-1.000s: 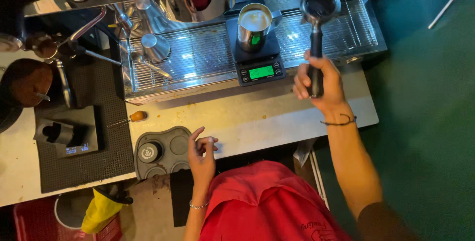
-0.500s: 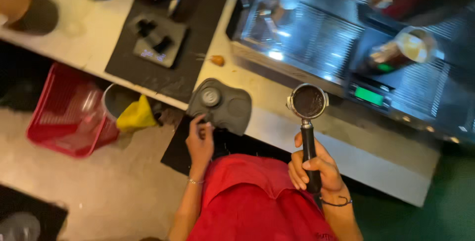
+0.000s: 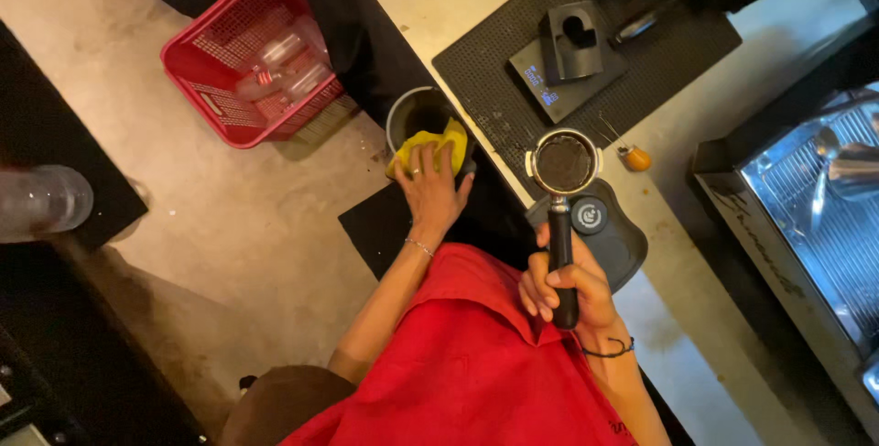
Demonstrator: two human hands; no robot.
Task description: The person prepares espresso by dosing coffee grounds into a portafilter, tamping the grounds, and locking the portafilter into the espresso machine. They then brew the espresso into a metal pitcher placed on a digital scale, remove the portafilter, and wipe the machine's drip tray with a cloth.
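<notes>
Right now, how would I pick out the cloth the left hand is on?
Start at the red basket on the floor, then go right to the dark round bin beside the counter edge. The yellow cloth drapes over its rim under the left hand; it is the only bright yellow thing there.

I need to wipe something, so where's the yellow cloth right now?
In the head view, the yellow cloth lies left of centre on the bin below the counter edge, under the left hand, right of the red basket.
</notes>
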